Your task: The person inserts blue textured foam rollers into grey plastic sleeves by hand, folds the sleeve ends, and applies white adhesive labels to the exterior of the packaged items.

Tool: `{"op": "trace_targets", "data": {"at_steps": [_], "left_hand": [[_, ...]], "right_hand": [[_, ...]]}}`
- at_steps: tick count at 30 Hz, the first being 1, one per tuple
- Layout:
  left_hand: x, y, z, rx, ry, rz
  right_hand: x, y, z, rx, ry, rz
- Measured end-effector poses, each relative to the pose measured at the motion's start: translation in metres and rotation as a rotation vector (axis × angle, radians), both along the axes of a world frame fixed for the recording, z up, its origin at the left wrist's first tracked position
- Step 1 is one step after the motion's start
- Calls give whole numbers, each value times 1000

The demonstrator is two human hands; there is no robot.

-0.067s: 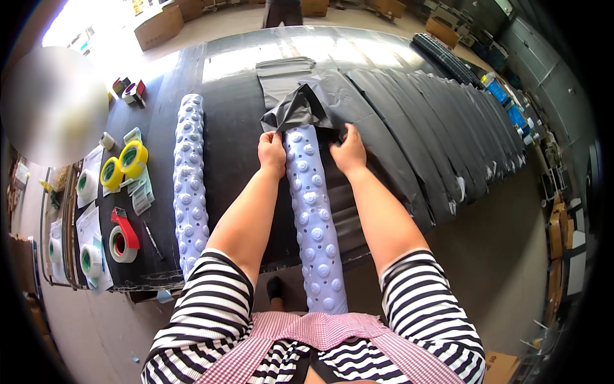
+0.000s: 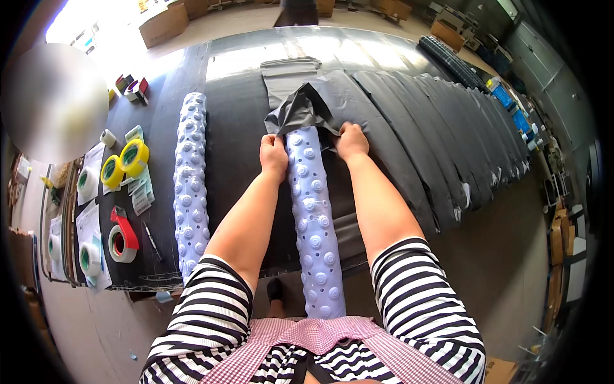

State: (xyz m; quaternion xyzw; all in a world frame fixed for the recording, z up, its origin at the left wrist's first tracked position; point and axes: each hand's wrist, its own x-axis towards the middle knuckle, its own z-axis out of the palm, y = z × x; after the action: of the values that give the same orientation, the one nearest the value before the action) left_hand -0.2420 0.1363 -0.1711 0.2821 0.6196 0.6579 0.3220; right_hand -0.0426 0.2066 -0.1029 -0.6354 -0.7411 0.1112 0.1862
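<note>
A rolled lavender bath mat with suction cups (image 2: 311, 217) lies lengthwise before me. Its near end is close to my apron, and its far end sits in the mouth of a dark grey plastic bag (image 2: 300, 105). On the left rim of that mouth, my left hand (image 2: 274, 155) pinches the plastic beside the mat. My right hand (image 2: 352, 141) is closed on the rim at the other side. The bag's mouth stands bunched up over the mat's end, hiding how far in it reaches. A second rolled bath mat (image 2: 192, 182) lies to the left.
Overlapping grey bags (image 2: 441, 134) fan out across the right of the black table (image 2: 240, 192). Yellow tape rolls (image 2: 133, 159), a red tape dispenser (image 2: 125, 237) and a pen (image 2: 152, 240) lie at the left. A dark mesh roll (image 2: 451, 61) lies at the far right.
My right hand has moved up slightly and closed on the bag's rim. The view has shifted a little, and the left hand keeps its pinch.
</note>
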Motion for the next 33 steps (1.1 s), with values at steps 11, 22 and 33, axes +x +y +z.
{"op": "trace_targets", "data": {"at_steps": [11, 22, 33], "left_hand": [[3, -106, 106, 153, 441, -322], [53, -316, 101, -21, 489, -1322], [88, -191, 97, 47, 377, -677]], "right_hand": [[63, -115, 45, -104, 379, 775], [183, -348, 17, -966, 556, 552], [90, -274, 26, -757, 798, 49]]}}
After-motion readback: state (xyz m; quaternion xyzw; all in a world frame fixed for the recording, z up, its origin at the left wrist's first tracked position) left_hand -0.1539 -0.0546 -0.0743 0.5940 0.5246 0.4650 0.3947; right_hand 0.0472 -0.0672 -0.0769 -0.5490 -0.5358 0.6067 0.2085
